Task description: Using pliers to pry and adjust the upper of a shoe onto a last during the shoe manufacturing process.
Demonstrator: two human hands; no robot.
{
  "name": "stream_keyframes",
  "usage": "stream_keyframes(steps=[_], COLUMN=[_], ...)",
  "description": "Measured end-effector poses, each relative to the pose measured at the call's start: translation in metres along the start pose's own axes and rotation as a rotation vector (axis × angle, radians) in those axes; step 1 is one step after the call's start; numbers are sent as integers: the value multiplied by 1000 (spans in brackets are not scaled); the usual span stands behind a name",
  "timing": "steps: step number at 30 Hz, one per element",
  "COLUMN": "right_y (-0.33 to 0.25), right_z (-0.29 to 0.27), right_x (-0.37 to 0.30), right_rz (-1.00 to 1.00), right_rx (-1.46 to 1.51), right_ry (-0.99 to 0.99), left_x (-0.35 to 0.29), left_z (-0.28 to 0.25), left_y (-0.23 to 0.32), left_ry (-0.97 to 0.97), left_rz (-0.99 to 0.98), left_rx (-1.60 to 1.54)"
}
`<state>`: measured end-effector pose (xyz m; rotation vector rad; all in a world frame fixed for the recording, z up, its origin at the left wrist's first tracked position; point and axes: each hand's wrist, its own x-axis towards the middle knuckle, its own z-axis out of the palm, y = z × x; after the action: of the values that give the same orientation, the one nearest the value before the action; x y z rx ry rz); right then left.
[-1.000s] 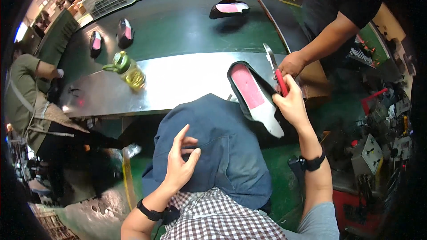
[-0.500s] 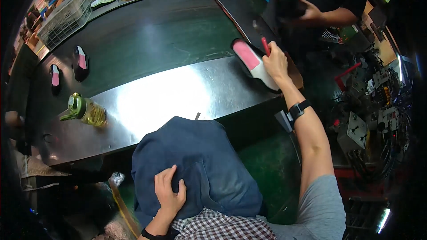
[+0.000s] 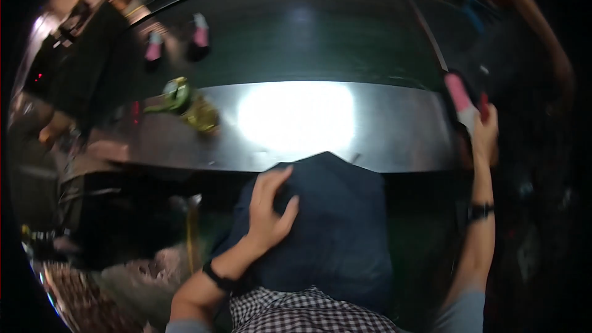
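My right hand [image 3: 485, 132] is closed around a red-handled tool [image 3: 484, 108] at the right end of the bench; its pale tip is blurred and I cannot tell its exact kind. Just beside that hand lies a shoe [image 3: 457, 92], sole up, with a pink and white underside; the hand partly hides it, and I cannot tell whether they touch. My left hand [image 3: 271, 213] is empty, fingers apart, above the dark blue apron [image 3: 333, 228] over my lap.
A metal-edged bench [image 3: 394, 126] crosses in front of me. On its left stand a green-lidded bottle [image 3: 194, 108] with yellowish contents and, farther back, two pink-soled shoes [image 3: 154, 49]. Another person's arm [image 3: 542, 31] shows at the far right.
The view has swung, shifting the bench things to the right in it, and is blurred. My left hand has risen from the lap toward the bench edge. My right hand still grips the tool.
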<state>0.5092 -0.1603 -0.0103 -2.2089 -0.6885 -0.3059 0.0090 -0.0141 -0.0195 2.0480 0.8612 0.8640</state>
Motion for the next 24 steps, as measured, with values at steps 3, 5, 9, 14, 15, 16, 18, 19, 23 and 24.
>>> stream_keyframes(steps=[3, 5, 9, 14, 15, 16, 18, 19, 23, 24], right_y=[-41, -79, -154, -169, -167, -163, -159, -156, -154, -153], right_z=[-1, -6, 22, 43, 45, 46, 49, 51, 54, 53], right_x=[-73, -135, -227, -239, -239, -238, -238, -237, -236, -233], right_rz=[293, 444, 580, 527, 548, 580, 573, 563, 548, 603], right_rx=[679, 1177, 1392, 1312, 1302, 1263, 1225, 1209, 1240, 1209], right_ry=[-169, -282, -436, -306, -219, -235, -271, -283, -318, -342], left_x=[73, 131, 264, 374, 387, 397, 413, 420, 453, 460], left_z=[12, 23, 29, -3, -13, -22, -41, -48, -77, -84], left_y=[-26, -46, -100, -180, -195, -211, -243, -258, -316, -328], left_ry=[163, 229, 411, 702, 767, 838, 942, 977, 1110, 1112], left_rz=[8, -26, -260, -793, -879, -917, -997, -1029, -1137, -1150], left_rx=[-12, -22, 154, 298, 336, 344, 329, 323, 257, 263])
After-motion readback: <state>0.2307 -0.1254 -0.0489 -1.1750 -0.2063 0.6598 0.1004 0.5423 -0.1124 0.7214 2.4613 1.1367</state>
